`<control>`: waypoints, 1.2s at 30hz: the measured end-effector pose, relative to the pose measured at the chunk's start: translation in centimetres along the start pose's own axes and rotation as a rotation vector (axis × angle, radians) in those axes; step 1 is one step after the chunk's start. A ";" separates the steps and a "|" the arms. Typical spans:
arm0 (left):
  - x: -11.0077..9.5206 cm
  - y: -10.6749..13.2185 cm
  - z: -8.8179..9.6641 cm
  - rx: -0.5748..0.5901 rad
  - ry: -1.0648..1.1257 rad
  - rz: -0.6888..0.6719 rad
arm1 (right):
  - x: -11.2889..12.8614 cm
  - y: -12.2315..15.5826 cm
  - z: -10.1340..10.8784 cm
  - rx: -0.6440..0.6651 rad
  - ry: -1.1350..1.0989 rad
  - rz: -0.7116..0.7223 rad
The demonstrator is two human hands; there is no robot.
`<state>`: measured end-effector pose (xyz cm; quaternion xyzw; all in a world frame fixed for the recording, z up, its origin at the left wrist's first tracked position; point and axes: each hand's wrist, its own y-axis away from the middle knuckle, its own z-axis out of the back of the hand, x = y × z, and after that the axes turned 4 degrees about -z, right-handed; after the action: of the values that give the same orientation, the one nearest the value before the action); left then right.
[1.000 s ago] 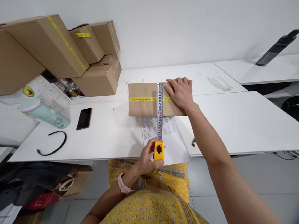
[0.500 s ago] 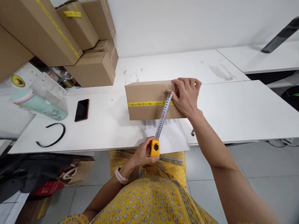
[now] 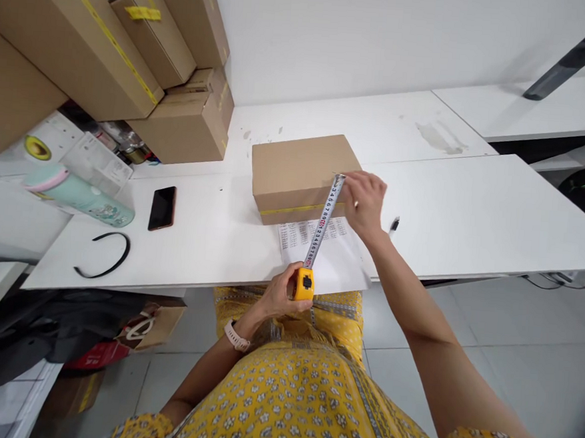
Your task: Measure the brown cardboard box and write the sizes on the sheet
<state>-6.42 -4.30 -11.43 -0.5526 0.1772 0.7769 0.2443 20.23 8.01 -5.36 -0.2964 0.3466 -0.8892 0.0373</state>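
My left hand (image 3: pixel 282 293) is closed around a yellow tape measure (image 3: pixel 306 284) at the table's front edge. Its extended blade (image 3: pixel 322 224) slants up and away in front of a closed cardboard box (image 3: pixel 301 166). The box lies on the table with yellow printed tape along its front side. Beside the box's right end, my right hand (image 3: pixel 366 201) has curled fingers close to the blade's metal tip. Whether they grip that tip is unclear. A printed sheet (image 3: pixel 339 269) lies partly beneath the box and behind the blade.
Stacked cardboard boxes (image 3: pixel 178 127) stand at the back left. A mint bottle (image 3: pixel 84 194), a phone (image 3: pixel 162 208) and a black headband (image 3: pixel 126 254) lie on the left. A small black-and-white object (image 3: pixel 395 224) lies right of my right hand; a dark cylinder (image 3: pixel 558 71) leans farther right.
My right hand has come off the box, its fingers now curled by the blade's tip. The box has tipped back, showing more of its top. My left hand still holds the tape measure.
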 end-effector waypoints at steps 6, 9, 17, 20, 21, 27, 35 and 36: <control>-2.3 1.0 -0.2 0.088 -0.158 -0.107 | 2.8 2.7 6.6 -0.059 -0.511 -0.400; -2.7 1.5 -0.5 0.144 -0.184 -0.137 | 2.9 5.2 8.9 -0.087 -0.668 -0.467; -3.0 2.2 -0.8 0.272 -0.265 -0.116 | 2.6 8.3 12.1 -0.179 -0.844 -0.613; -3.1 2.7 -0.5 0.222 -0.232 -0.080 | 2.6 10.0 11.8 -0.158 -0.857 -0.655; -3.1 2.8 -0.4 0.188 -0.212 -0.065 | 2.8 10.8 11.4 -0.128 -0.849 -0.668; -3.3 2.5 -0.3 0.047 -0.153 -0.029 | 6.6 15.1 6.8 0.268 -0.792 -0.647; -3.0 2.1 2.0 -0.118 -0.331 -0.046 | 4.3 14.5 5.9 0.129 -0.281 -0.677; -2.8 1.9 2.8 -0.165 -0.390 -0.039 | 2.7 13.8 6.3 0.044 -0.135 -0.735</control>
<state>-8.90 -4.82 -7.90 -0.4134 0.0517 0.8761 0.2427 19.54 -6.93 -9.20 -0.4581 0.1947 -0.8288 -0.2555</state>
